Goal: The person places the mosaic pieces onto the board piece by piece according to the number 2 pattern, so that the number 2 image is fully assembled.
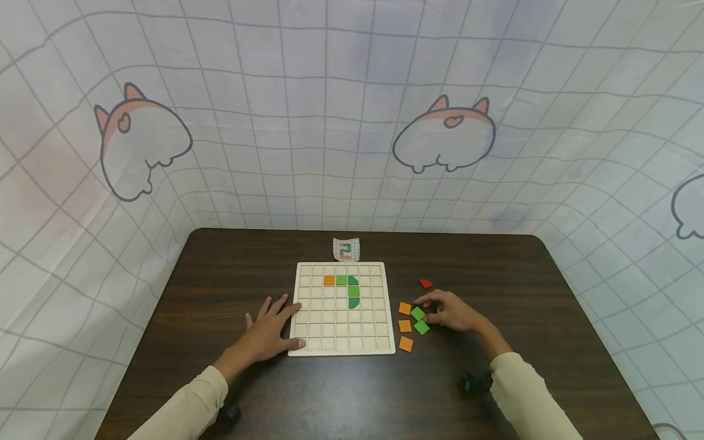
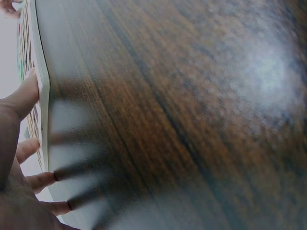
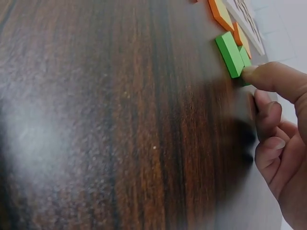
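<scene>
Head view: a square cream grid board lies on a dark wood-grain table, with the left hand between its eight and nine o'clock, fingers spread wide, thumb and index finger resting on the rim. Toward the board's twelve o'clock, a row holds an orange square tile, a light-green square tile and a dark-green quarter-round tile; from the last, toward six o'clock, run another light-green square and a second dark-green quarter-round. The right hand, at three o'clock, has thumb and index finger narrowly spaced at a loose light-green tile; I cannot tell whether they pinch it. A second loose green tile lies at that one's five o'clock, three loose orange tiles line up between the greens and the board, and a red tile sits toward the right hand's eleven o'clock. A small printed card lies just beyond the board's twelve o'clock.
</scene>
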Tool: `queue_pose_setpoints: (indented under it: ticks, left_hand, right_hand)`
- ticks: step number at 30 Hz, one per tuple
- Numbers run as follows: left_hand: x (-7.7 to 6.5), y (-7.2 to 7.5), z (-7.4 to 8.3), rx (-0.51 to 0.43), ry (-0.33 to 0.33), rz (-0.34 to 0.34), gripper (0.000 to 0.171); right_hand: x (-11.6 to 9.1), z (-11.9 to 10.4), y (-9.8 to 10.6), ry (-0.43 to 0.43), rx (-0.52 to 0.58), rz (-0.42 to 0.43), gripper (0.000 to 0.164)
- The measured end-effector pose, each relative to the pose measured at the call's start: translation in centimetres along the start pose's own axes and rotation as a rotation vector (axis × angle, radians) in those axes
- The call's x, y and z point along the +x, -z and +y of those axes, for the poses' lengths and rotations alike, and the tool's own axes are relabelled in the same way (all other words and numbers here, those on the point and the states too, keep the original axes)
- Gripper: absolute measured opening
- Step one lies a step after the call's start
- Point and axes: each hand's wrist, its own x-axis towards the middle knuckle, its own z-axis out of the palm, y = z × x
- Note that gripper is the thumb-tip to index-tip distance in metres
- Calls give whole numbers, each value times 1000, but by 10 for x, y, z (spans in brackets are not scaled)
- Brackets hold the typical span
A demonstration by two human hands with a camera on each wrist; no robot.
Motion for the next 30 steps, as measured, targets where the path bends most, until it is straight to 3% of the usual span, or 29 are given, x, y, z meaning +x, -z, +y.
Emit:
queue_pose_setpoints:
  ticks: [12, 18, 30]
  left_hand:
    - [0, 0, 0, 3, 4, 0, 86]
    - [0, -1, 0, 5, 1, -3, 86]
    - [1, 0, 0, 6, 10, -6, 87]
  right_hand:
    - [3, -4, 0, -7, -45, -32, 43]
    - [5, -2, -3, 15, -117, 14, 40]
    - [4, -1, -12, 32, -132, 98, 33]
